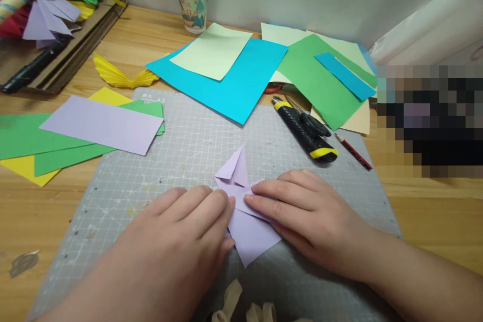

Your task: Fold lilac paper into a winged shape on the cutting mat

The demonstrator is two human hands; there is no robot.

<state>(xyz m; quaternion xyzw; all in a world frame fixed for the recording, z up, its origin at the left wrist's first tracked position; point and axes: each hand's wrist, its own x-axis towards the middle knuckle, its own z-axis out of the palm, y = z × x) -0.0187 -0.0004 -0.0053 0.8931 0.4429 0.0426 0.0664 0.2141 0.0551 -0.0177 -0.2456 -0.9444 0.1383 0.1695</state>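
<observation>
A folded sheet of light purple paper [253, 239] lies on the grey cutting mat [181, 151], with a narrow pointed tip at its far end and a wide point toward me. My left hand [188, 231] is closed on the paper's left edge, its fingers curled and the thumb low by the side. From the right, my right hand [305, 211] rests with fingers stretched out flat over a folded band across the paper's middle. Part of the right side is hidden under that hand.
Beyond the paper lie a black and yellow utility knife [302, 128], a pencil [352, 151] and blue [234, 98] and green sheets [320, 80]. Purple strips [101, 123] overlap green ones at left. Stacked paper cups [192, 0] stand by the wall. Beige straps [232, 297] hang near me.
</observation>
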